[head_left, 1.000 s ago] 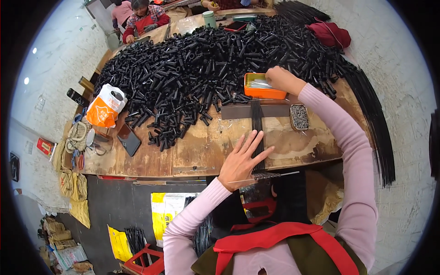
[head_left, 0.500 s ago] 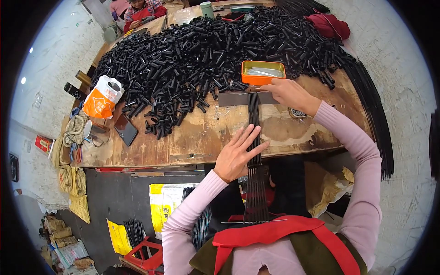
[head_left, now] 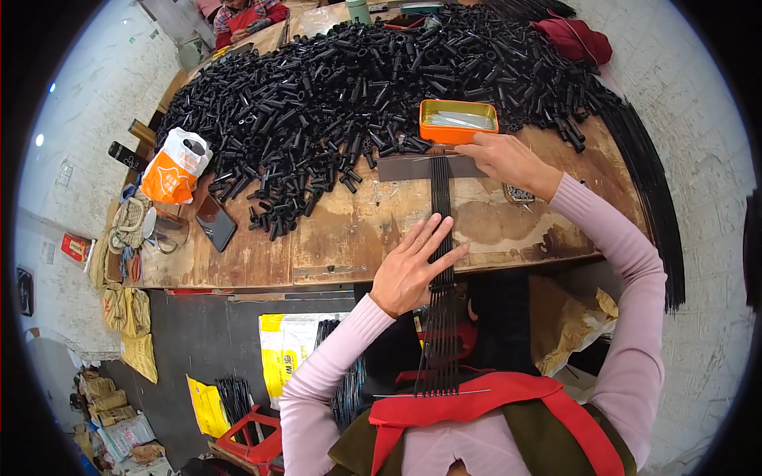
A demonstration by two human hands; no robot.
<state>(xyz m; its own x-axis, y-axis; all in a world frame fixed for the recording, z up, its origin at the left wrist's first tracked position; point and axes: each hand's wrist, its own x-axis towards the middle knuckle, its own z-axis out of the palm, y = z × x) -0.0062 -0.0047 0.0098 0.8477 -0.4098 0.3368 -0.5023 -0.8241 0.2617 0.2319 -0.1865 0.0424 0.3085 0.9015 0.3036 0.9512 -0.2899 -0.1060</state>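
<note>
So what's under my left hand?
Your left hand lies partly over a bundle of thin black rods, which shows beyond it and nearer you. Whatever lies directly beneath the hand is covered and cannot be seen.

The rods (head_left: 440, 198) were black, as were the tubes (head_left: 349, 87). The tin (head_left: 448, 136) was orange outside, yellowish inside; its wires (head_left: 460, 120) silvery. The sleeves (head_left: 615, 218) were pink, the apron (head_left: 476, 401) red, the bag (head_left: 176, 163) white and orange, the table (head_left: 345, 234) brown with darker stains.
</note>
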